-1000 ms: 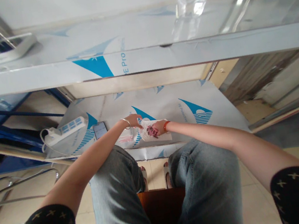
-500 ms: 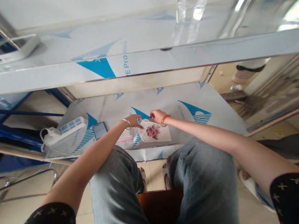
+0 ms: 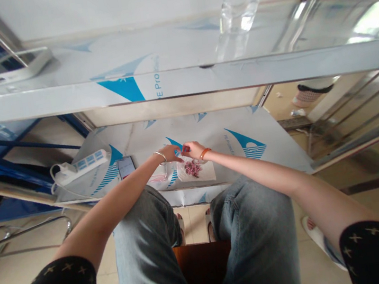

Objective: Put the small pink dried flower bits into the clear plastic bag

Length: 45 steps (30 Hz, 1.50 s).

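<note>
- Head view: right hand (image 3: 194,151), fingers pinched on small dark red pieces (image 3: 186,149); an orange band (image 3: 206,153) circled the wrist.
- Left hand (image 3: 170,153), just beside the right, fingers bent toward it; whether it gripped anything could not be told. Silver bangle (image 3: 159,156) at the wrist.
- Heap of red-pink, bead-like pieces (image 3: 193,169), just below the hands, lay loose on a white sheet (image 3: 209,173).
- Flat packet (image 3: 158,177), pinkish along its lower part, lay left of the sheet, near the left forearm.
- Phone (image 3: 126,167), screen lit, lay farther left.
- White power strip (image 3: 89,163), one plug fitted, stood beyond the phone.
- All rested on a low table (image 3: 209,131) covered in blue-printed film.
- Upper shelf (image 3: 229,76) carried a clear bottle (image 3: 243,6), right, and a white-framed object (image 3: 15,71), left.
- Another person's sandalled foot (image 3: 317,234) stood on the floor, right.
</note>
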Tool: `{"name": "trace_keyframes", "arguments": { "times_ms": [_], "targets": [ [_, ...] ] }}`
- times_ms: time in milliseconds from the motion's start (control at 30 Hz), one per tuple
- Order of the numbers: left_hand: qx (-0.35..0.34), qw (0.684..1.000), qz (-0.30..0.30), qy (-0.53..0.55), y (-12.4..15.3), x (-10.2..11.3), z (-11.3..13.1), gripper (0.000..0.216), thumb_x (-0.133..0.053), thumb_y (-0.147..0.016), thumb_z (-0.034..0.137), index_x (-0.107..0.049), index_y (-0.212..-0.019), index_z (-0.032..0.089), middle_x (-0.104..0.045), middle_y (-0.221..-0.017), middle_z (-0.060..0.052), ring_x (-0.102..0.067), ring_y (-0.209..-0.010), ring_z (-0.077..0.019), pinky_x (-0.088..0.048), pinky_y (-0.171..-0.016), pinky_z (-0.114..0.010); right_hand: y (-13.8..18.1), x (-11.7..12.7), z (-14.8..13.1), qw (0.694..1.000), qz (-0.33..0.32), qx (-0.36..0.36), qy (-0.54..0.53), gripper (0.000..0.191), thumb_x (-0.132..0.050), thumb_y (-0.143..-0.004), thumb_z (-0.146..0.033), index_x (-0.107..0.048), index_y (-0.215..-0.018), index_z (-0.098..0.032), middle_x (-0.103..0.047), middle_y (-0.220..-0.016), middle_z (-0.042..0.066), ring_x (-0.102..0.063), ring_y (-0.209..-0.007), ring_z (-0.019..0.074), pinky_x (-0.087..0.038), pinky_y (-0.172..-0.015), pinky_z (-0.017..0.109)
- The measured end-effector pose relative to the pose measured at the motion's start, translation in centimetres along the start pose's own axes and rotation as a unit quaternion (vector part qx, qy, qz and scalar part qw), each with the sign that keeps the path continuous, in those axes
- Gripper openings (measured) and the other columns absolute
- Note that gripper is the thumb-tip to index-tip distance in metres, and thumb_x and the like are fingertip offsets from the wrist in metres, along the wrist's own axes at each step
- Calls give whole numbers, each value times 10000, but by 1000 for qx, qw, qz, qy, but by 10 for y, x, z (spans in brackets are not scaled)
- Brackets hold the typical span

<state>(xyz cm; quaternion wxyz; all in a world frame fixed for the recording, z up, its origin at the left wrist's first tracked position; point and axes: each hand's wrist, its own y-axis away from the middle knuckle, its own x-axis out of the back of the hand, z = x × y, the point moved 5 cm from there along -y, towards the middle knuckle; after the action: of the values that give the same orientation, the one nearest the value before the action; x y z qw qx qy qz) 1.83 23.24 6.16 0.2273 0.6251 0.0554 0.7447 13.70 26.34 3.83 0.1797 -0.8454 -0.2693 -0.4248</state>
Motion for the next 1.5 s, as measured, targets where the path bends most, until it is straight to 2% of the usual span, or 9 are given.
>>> {"name": "trace_keyframes", "arguments": {
  "times_ms": [233, 367, 533, 733, 867, 933, 1067, 1300, 1500],
  "targets": [
    [-1, 999, 29, 29, -2, -2, -5, 491, -717, -762, 418, -656, -1195, 195, -733, -870, -24, -675, -817, -189, -450, -755, -217, 1, -3, -4, 999, -35, 16, 4, 148, -629, -810, -130, -711, -931, -106, -723, -860, 73, -628, -720, 134, -413, -626, 195],
    [37, 996, 50, 58, -5, -1, -14, 470, -718, -759, 423, -678, -1138, 148, -713, -726, -27, -663, -691, -182, -447, -675, -221, 5, -4, -10, 995, -95, 34, 14, 308, -673, -753, -98, -705, -1056, -140, -725, -916, 62, -644, -749, 147, -434, -652, 196],
    [39, 992, 40, 114, -8, -5, -15, 358, -686, -781, 472, -724, -869, 127, -662, -568, -29, -618, -547, -162, -435, -611, -226, 8, -12, -13, 993, -106, 55, 7, 482, -770, -705, -177, -662, -1174, -179, -721, -1015, 68, -662, -852, 187, -466, -724, 219],
    [31, 985, 43, 162, -16, -10, -17, 405, -629, -808, 518, -687, -669, 142, -611, -483, -29, -604, -532, -158, -425, -596, -222, 3, -10, -6, 995, -81, 45, 22, 197, -663, -815, -189, -724, -989, -119, -737, -926, 98, -665, -791, 179, -445, -681, 216],
    [-10, 976, 116, 185, -18, -3, -23, 292, -719, -725, 459, -715, -728, 167, -718, -732, -60, -660, -778, -204, -445, -701, -225, -2, -4, 11, 997, -74, 22, -10, 81, -688, -767, -173, -731, -806, -115, -734, -804, 69, -641, -712, 157, -436, -634, 207],
    [-45, 970, 107, 215, -19, -4, -23, 219, -729, -716, 384, -726, -786, 177, -735, -822, -51, -665, -813, -197, -454, -719, -223, -2, -2, 20, 995, -83, 2, -64, 55, -693, -742, -151, -725, -770, -116, -727, -770, 54, -639, -681, 144, -444, -611, 196],
    [-52, 956, 20, 287, -21, -14, -24, 94, -656, -732, 209, -709, -784, 150, -708, -682, -24, -655, -615, -157, -478, -634, -232, 0, 1, 33, 975, -122, -63, -176, 142, -639, -760, -74, -718, -867, -123, -727, -799, 43, -636, -573, 102, -442, -521, 161],
    [-55, 941, 40, 331, -25, -12, -27, 71, -617, -705, 134, -679, -671, 147, -673, -601, -6, -631, -576, -129, -478, -585, -209, 4, 20, 34, 947, -117, -107, -279, 347, -622, -849, -111, -603, -1190, -170, -743, -917, 62, -668, -543, 107, -419, -420, 140],
    [-57, 915, 42, 398, -26, -13, -29, 59, -643, -707, 176, -686, -693, 138, -687, -665, -22, -634, -633, -130, -499, -627, -223, 8, 28, 33, 934, -96, -158, -304, 90, -667, -868, -175, -594, -909, -144, -747, -898, 85, -664, -536, 101, -465, -457, 151]
  ]
}}
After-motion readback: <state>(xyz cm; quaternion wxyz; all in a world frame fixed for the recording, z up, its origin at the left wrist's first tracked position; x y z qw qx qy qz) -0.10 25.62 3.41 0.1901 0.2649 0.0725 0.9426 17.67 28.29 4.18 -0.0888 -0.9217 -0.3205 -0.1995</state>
